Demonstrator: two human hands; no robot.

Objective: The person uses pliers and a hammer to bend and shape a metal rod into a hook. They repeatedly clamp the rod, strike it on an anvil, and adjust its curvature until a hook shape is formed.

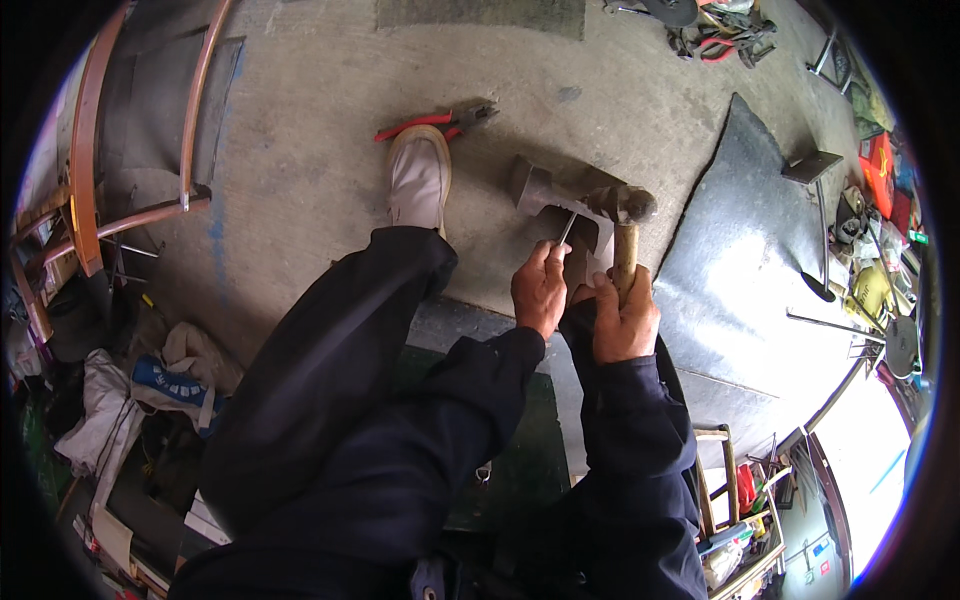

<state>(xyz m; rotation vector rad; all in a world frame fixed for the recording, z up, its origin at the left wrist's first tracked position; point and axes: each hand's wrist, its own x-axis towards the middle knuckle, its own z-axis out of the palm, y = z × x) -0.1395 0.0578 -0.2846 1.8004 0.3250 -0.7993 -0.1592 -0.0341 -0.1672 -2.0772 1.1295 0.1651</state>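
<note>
Loose dark navy cloth sleeves (440, 410): nearest of all, reaching from the near edge toward the far side; a baggy cuff could snag and spoil the aim.
Pale grey slip-on shoe (416, 185): on the left, flat on the concrete floor (300, 120); little seems at risk unless it shifts forward.
Black pliers with red grips (464, 118): at that shoe's far end, contact unclear; stepped on, they could roll underfoot.
Heavy dark grey metal block (537, 188): far of the hands, partly covered by the hammer head in this view; were it badly seated, a blow could rock it. How firmly it stands I cannot tell.
Bare left hand (540, 293): thumb and fingers pinching the rod, close to the hammer head; a glancing blow would likely find the knuckles.
Thin silver metal rod (567, 228): slanting far and right, its tip at the block, exact contact unclear; held off-angle, it might skid.
Hammer with worn metal head and pale wooden handle (625, 210): just right of the rod; a loose head could twist.
Bare right hand (627, 318): fingers wrapped round that handle; slack grip would turn the face.
Glossy black flat sheet (715, 240): far right; glare from it could hide the rod's tip.
</note>
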